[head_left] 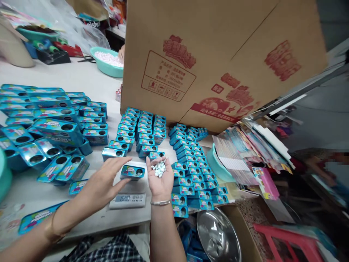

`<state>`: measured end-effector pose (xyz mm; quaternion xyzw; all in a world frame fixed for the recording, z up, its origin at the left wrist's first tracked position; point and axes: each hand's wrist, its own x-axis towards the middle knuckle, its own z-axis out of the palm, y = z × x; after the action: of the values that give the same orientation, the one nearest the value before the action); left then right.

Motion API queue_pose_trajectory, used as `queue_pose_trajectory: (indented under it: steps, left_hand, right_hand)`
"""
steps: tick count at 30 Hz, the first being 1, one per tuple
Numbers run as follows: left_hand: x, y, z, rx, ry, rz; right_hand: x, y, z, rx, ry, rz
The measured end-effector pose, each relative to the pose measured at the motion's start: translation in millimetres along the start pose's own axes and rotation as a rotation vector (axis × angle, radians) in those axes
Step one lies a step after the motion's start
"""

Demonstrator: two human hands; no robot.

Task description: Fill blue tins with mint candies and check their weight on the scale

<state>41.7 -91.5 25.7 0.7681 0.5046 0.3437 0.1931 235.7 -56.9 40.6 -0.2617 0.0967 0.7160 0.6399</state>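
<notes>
My left hand (102, 183) reaches to a small teal tin (132, 171) that sits on a white digital scale (128, 199); its fingers touch the tin's left end. My right hand (160, 178) is palm up beside the tin, cupping a heap of small white candies (158, 169). Rows of the same teal tins (141, 133) stand just beyond the scale and to the right (191, 171).
A loose pile of bigger teal tins (51, 127) fills the left of the white table. A large cardboard box (218, 58) stands behind. A teal bowl of white candies (107, 62) sits far back. Paper cards (253, 145), a steel bowl (218, 236) and a red stool (286, 243) lie right.
</notes>
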Motion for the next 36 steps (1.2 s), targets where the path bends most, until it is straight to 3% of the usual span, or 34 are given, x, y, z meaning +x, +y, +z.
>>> queue_pose_trajectory:
  steps: [9, 16, 21, 29, 36]
  left_hand:
    - [38, 36, 26, -0.061, -0.070, 0.042]
    - [52, 49, 34, 0.000, -0.172, -0.044]
    - [55, 50, 40, 0.074, -0.211, -0.049]
    - [48, 42, 31, -0.199, -0.084, -0.070]
    - [44, 30, 25, -0.032, -0.131, -0.136]
  right_hand:
    - [3, 7, 2, -0.002, -0.008, 0.022]
    - [3, 13, 6, 0.024, 0.037, -0.022]
    - [6, 10, 3, 0.063, 0.112, -0.034]
    - [3, -2, -1, 0.162, 0.083, 0.092]
    - [1, -23, -13, 0.244, 0.034, 0.022]
